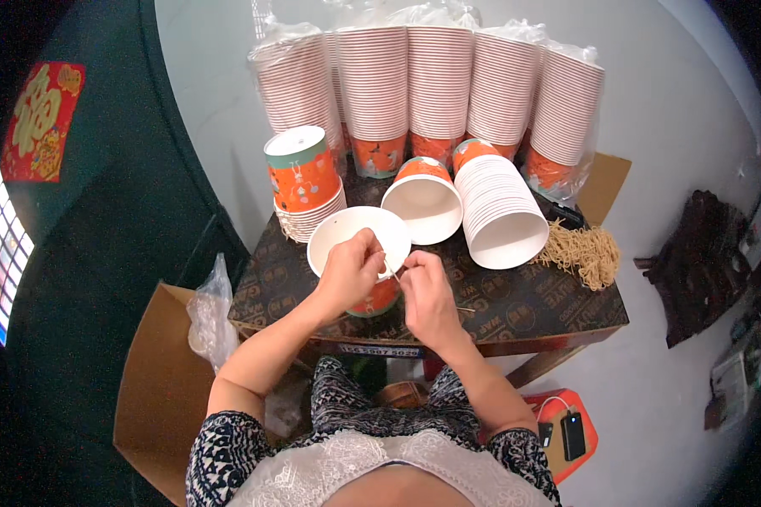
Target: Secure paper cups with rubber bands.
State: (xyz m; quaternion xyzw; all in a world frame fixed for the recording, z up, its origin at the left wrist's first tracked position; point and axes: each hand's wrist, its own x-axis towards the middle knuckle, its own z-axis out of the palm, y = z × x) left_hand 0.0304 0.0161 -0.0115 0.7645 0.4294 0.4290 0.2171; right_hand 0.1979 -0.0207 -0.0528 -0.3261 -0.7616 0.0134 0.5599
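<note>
Right in front of me, a paper bucket with a white inside and orange printed outside stands mouth up near the table's front edge. My left hand is closed at its right front rim, thumb and fingers pinched on a thin light string. Just to the right, my right hand also pinches the string, close to the rim. The fingers partly hide the string and the rim. Behind the bucket, an upside-down stack of orange and green buckets has bits of string along its lower rims.
Two tipped items, a bucket and a nested stack, lie further back. Tan strings pile at the table's right. Tall plastic-wrapped bucket stacks line the back. A cardboard box is at left, an orange stool at right.
</note>
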